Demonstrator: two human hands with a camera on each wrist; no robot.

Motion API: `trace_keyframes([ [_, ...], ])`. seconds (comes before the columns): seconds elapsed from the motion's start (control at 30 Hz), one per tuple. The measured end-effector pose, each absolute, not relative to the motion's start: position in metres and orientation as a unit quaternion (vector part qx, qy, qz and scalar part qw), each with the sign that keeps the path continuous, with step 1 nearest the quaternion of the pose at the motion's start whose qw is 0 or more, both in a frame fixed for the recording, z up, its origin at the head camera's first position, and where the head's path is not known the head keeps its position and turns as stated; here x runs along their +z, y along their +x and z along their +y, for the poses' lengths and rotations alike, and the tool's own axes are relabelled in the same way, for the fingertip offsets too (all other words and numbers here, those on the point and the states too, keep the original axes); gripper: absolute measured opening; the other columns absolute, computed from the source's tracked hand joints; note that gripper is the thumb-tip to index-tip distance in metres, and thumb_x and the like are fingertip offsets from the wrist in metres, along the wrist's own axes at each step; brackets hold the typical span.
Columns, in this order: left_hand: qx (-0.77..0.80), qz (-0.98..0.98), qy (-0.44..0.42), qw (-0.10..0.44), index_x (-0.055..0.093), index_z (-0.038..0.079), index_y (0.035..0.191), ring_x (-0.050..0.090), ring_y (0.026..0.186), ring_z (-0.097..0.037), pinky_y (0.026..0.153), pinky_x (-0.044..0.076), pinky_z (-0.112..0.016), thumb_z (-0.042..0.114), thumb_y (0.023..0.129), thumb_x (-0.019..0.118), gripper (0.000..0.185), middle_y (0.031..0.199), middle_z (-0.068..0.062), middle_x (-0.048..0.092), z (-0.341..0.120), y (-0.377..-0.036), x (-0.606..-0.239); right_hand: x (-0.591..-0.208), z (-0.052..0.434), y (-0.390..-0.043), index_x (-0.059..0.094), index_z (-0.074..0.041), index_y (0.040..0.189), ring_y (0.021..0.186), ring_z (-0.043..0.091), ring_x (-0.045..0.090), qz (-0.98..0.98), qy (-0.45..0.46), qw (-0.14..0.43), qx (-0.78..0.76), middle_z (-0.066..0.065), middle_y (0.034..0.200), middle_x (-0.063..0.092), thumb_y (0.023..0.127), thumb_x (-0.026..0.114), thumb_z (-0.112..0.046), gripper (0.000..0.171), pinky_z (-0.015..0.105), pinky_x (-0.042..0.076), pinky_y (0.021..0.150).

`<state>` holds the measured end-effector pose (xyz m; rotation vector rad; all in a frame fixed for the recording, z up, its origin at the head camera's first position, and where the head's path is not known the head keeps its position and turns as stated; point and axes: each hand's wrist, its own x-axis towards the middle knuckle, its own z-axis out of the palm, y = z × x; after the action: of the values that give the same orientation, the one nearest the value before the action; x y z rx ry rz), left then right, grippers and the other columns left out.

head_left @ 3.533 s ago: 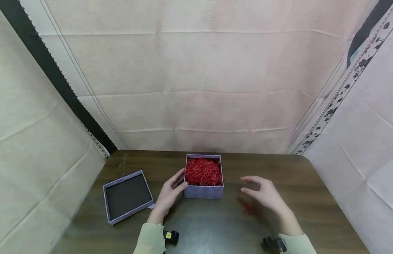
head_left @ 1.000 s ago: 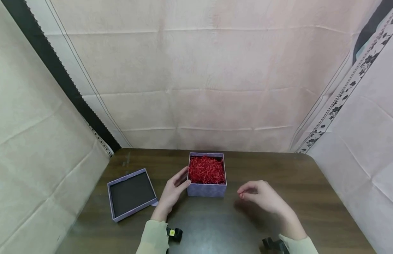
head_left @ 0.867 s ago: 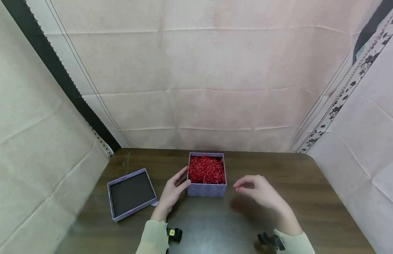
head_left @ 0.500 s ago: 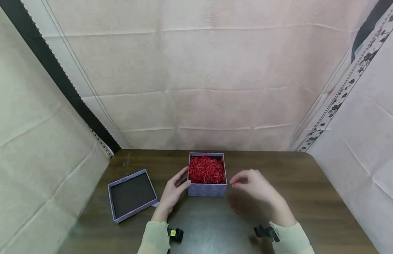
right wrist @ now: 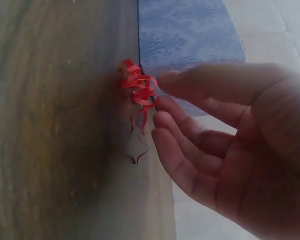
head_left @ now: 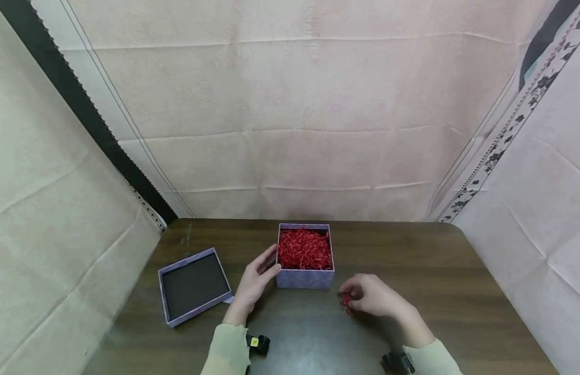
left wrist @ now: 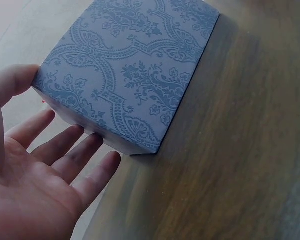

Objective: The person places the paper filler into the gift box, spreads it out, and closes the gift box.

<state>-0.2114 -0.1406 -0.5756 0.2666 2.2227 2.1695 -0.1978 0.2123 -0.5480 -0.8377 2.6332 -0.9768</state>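
A lilac patterned box, open and filled with red paper shreds, stands mid-table. My left hand rests with straight fingers against its left wall; in the left wrist view the palm lies open beside the box, thumb at a corner. On the table right of the box lies a small clump of red shreds. My right hand is down on it. In the right wrist view the thumb and fingertips close around the clump, with the box just behind.
The box's lid lies upside down, dark inside showing, at the left of the dark wooden table. Pale cloth panels wall in the back and both sides. One thin loose strand lies near the clump.
My right hand went from over the box's right edge back down to the table and now has its fingers on the loose red clump. The left hand and box have not moved.
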Motion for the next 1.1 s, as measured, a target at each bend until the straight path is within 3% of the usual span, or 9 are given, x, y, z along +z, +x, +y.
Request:
trace_keyframes([
  [0.17,0.696,0.713,0.080,0.015,0.052,0.019,0.160,0.049,0.148,-0.031,0.116,0.044,-0.054,0.025,0.104,0.073,0.061,0.161,-0.004,0.053,-0.141,-0.211,-0.575,-0.551,0.208,-0.193,0.078,-0.012,0.117,0.098,0.018,0.067,0.908,-0.283,0.096,-0.295,-0.003,0.109,0.067,0.076,0.096,-0.017,0.046,0.040,0.058,0.086],
  [0.37,0.696,0.713,0.084,0.012,0.052,0.017,0.161,0.049,0.148,-0.033,0.116,0.045,-0.054,0.024,0.104,0.074,0.062,0.162,-0.008,0.052,-0.140,-0.212,-0.575,-0.555,0.208,-0.192,0.077,-0.016,0.093,0.079,0.006,0.063,0.907,-0.282,0.096,-0.298,-0.010,0.087,0.068,0.084,0.090,-0.007,0.018,0.031,0.056,0.070],
  [0.47,0.696,0.713,0.083,0.012,0.052,0.017,0.161,0.049,0.148,-0.033,0.116,0.045,-0.055,0.024,0.103,0.074,0.062,0.162,-0.008,0.052,-0.140,-0.212,-0.575,-0.555,0.215,-0.192,0.078,-0.020,0.088,0.076,0.001,0.063,0.905,-0.279,0.100,-0.304,-0.016,0.083,0.070,0.091,0.085,-0.007,0.015,0.029,0.055,0.069],
  [0.73,0.695,0.714,0.083,0.012,0.052,0.018,0.161,0.048,0.149,-0.033,0.116,0.044,-0.055,0.026,0.103,0.074,0.062,0.162,-0.007,0.052,-0.140,-0.211,-0.576,-0.546,0.268,-0.191,0.080,-0.018,0.097,0.084,0.004,0.069,0.920,-0.204,0.068,-0.329,-0.016,0.091,0.074,0.095,0.082,-0.016,0.003,0.029,0.058,0.077],
  [0.93,0.693,0.716,0.084,0.012,0.051,0.016,0.161,0.048,0.149,-0.034,0.116,0.044,-0.055,0.025,0.104,0.074,0.063,0.162,-0.009,0.052,-0.141,-0.211,-0.576,-0.543,0.301,-0.180,0.080,-0.016,0.102,0.087,0.009,0.070,0.930,-0.132,0.069,-0.336,-0.009,0.092,0.075,0.095,0.082,-0.016,0.007,0.030,0.057,0.076],
  [1.1,0.698,0.711,0.082,0.013,0.052,0.016,0.160,0.048,0.149,-0.033,0.117,0.043,-0.055,0.023,0.103,0.074,0.061,0.162,-0.009,0.052,-0.141,-0.212,-0.575,-0.547,0.310,-0.176,0.080,-0.012,0.106,0.086,0.012,0.071,0.933,-0.126,0.069,-0.330,-0.007,0.093,0.074,0.093,0.083,-0.015,0.014,0.032,0.058,0.076],
])
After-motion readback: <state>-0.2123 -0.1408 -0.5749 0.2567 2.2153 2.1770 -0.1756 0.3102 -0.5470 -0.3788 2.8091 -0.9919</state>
